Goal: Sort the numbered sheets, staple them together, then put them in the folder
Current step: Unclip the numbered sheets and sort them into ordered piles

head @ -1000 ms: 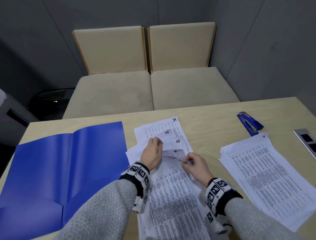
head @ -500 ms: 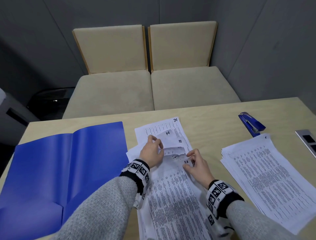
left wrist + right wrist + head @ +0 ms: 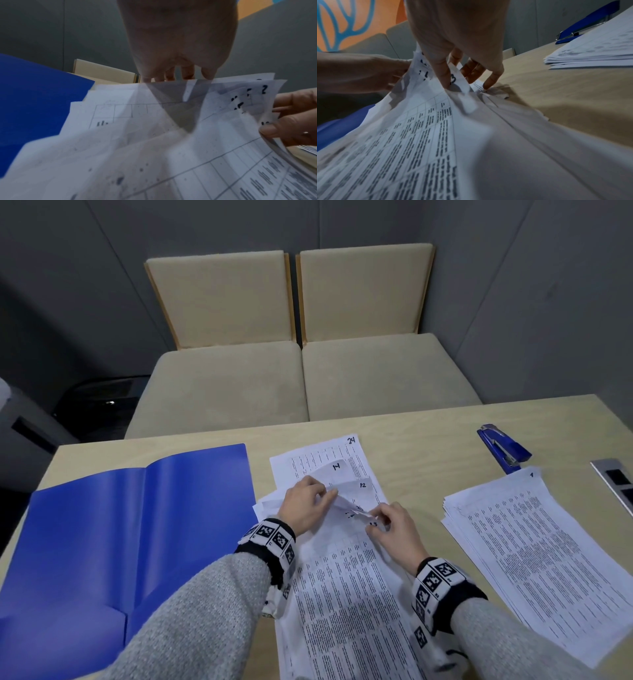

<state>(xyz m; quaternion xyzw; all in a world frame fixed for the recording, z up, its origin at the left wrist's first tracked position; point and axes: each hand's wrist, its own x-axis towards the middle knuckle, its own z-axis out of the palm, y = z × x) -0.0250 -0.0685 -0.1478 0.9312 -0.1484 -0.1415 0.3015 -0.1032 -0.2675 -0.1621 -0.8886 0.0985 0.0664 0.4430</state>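
Observation:
A loose pile of numbered sheets (image 3: 346, 583) lies in front of me, with corners marked 24, 14 and 12 fanned out at its far end. My left hand (image 3: 305, 508) holds back the lifted top corners of several sheets (image 3: 223, 94). My right hand (image 3: 390, 525) pinches the corner of a sheet marked 13 (image 3: 455, 79) between thumb and fingers. A second, squared stack of sheets (image 3: 534, 546) with sheet 1 on top lies at the right. The open blue folder (image 3: 130, 539) lies at the left. A blue stapler (image 3: 503, 448) sits beyond the right stack.
The light wooden table (image 3: 421, 440) carries everything. A metal socket panel (image 3: 616, 481) is set in at its right edge. Two beige cushioned seats (image 3: 301, 378) stand behind the table's far edge, against grey walls.
My hands have leafed further through the pile's top corners: the sheet marked 23 is gone from view and sheets 14, 12 and 13 now show. My right hand has moved slightly forward.

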